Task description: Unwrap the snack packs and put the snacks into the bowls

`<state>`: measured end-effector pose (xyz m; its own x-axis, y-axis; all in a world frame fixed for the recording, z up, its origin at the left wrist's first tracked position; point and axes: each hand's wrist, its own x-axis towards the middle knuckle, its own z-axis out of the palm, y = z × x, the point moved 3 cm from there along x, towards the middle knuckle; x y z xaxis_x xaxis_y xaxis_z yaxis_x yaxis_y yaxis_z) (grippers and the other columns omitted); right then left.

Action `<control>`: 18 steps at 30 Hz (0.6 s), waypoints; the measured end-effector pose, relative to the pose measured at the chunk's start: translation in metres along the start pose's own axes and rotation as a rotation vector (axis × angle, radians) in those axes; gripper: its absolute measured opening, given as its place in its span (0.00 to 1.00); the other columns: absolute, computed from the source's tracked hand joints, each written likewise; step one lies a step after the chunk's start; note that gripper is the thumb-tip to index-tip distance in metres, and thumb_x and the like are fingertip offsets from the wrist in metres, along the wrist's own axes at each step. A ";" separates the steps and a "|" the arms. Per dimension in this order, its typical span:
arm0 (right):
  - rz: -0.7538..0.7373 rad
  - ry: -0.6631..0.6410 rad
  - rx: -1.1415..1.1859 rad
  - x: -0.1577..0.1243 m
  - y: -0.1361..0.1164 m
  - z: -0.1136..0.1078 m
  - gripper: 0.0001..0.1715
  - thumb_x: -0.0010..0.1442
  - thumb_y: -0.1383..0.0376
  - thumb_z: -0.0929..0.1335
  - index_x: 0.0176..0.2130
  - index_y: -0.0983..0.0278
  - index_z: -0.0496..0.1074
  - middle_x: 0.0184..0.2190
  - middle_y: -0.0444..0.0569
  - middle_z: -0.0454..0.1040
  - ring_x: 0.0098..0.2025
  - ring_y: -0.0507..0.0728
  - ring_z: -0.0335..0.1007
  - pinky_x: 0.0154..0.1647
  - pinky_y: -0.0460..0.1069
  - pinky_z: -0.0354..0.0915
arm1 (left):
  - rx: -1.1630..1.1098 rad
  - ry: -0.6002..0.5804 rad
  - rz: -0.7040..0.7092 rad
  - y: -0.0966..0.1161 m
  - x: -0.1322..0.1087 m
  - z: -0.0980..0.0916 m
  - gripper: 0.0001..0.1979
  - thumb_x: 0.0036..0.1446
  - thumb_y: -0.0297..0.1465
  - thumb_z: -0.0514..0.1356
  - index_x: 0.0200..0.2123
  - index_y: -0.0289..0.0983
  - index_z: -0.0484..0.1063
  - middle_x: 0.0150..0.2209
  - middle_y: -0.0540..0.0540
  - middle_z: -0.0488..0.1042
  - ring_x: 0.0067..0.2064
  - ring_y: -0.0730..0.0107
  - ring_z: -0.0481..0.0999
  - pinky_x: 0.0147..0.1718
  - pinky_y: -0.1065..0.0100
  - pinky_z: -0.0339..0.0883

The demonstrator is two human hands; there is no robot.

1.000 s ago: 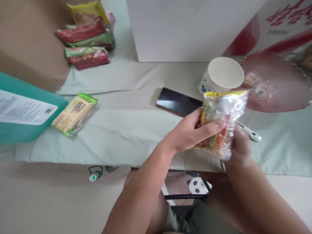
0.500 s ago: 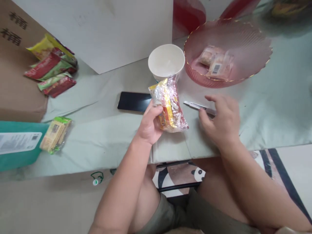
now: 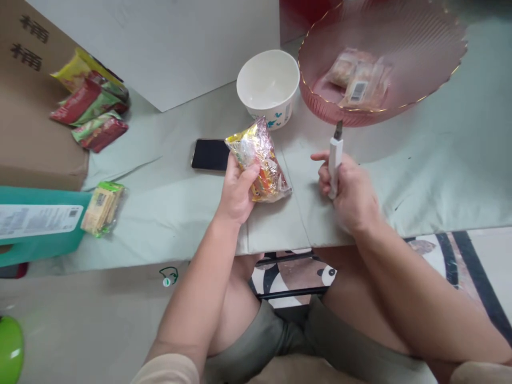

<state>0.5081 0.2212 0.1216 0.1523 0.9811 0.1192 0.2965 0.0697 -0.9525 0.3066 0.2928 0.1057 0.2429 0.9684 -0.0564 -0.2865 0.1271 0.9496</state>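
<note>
My left hand [image 3: 237, 188] is closed round a shiny clear packet of colourful snacks [image 3: 259, 160], held just above the table's pale green cloth [image 3: 168, 213]. My right hand [image 3: 349, 188] is wrapped round a white utility knife [image 3: 334, 156], its short blade pointing up and away from me. The two hands are about a hand's width apart. A white paper bowl [image 3: 268, 88] stands right behind the packet.
A black phone [image 3: 210, 154] lies left of the packet. A pink ribbed bowl [image 3: 424, 69] with wrapped packets [image 3: 360, 85] stands at the back right. Red and green snack packs [image 3: 92, 112] lean on a cardboard box [image 3: 28, 133]; a cracker packet [image 3: 101, 207] lies by a teal box [image 3: 36, 226].
My right hand let go of the packet, reached to the knife lying on the cloth and lifted it. The left hand kept the packet and turned it. The view shifted right and up.
</note>
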 end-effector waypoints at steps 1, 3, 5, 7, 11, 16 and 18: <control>0.000 -0.017 0.065 -0.002 -0.001 0.003 0.25 0.73 0.49 0.55 0.51 0.59 0.72 0.28 0.44 0.69 0.27 0.55 0.66 0.30 0.51 0.63 | 0.032 -0.023 0.026 -0.002 0.001 -0.001 0.28 0.51 0.48 0.72 0.53 0.49 0.70 0.48 0.48 0.78 0.53 0.56 0.80 0.53 0.56 0.74; -0.010 -0.041 0.124 -0.003 -0.004 0.007 0.22 0.72 0.48 0.59 0.50 0.58 0.72 0.28 0.44 0.71 0.27 0.54 0.67 0.29 0.50 0.64 | 0.094 -0.057 0.083 -0.005 0.003 -0.003 0.29 0.53 0.50 0.70 0.55 0.50 0.69 0.49 0.48 0.77 0.54 0.56 0.80 0.54 0.55 0.74; -0.004 -0.084 0.129 -0.004 -0.006 0.011 0.18 0.71 0.48 0.64 0.48 0.58 0.71 0.27 0.42 0.71 0.24 0.52 0.66 0.28 0.49 0.64 | 0.155 -0.073 0.142 -0.007 0.004 -0.003 0.29 0.54 0.52 0.69 0.56 0.51 0.68 0.50 0.48 0.76 0.54 0.57 0.80 0.54 0.56 0.74; 0.005 -0.108 0.127 -0.003 -0.008 0.014 0.18 0.71 0.48 0.64 0.46 0.58 0.72 0.26 0.41 0.71 0.22 0.51 0.64 0.27 0.48 0.62 | 0.219 -0.084 0.203 -0.008 0.005 -0.002 0.30 0.56 0.54 0.68 0.57 0.52 0.67 0.50 0.48 0.76 0.52 0.58 0.80 0.53 0.56 0.75; -0.028 -0.093 0.097 -0.001 -0.014 0.016 0.24 0.73 0.47 0.60 0.43 0.59 0.76 0.26 0.43 0.71 0.25 0.51 0.65 0.27 0.48 0.61 | 0.330 -0.119 0.312 -0.010 0.003 0.003 0.29 0.59 0.55 0.64 0.59 0.53 0.65 0.49 0.48 0.75 0.51 0.60 0.80 0.52 0.58 0.75; 0.007 -0.132 0.022 -0.002 -0.022 0.018 0.24 0.73 0.49 0.61 0.40 0.60 0.77 0.25 0.44 0.71 0.25 0.51 0.64 0.26 0.48 0.59 | 0.350 -0.119 0.388 -0.010 0.002 0.008 0.28 0.60 0.54 0.64 0.59 0.53 0.63 0.49 0.49 0.74 0.54 0.58 0.79 0.54 0.56 0.75; 0.031 -0.205 -0.020 -0.003 -0.025 0.020 0.22 0.73 0.51 0.61 0.39 0.60 0.78 0.24 0.44 0.70 0.24 0.51 0.64 0.26 0.48 0.59 | 0.314 -0.065 0.386 -0.005 0.003 0.004 0.27 0.60 0.55 0.63 0.59 0.55 0.63 0.50 0.50 0.74 0.56 0.57 0.79 0.54 0.55 0.74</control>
<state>0.4816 0.2203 0.1393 -0.0325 0.9991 0.0281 0.3134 0.0369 -0.9489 0.3130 0.2942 0.1021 0.2342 0.9154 0.3275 -0.0768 -0.3184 0.9448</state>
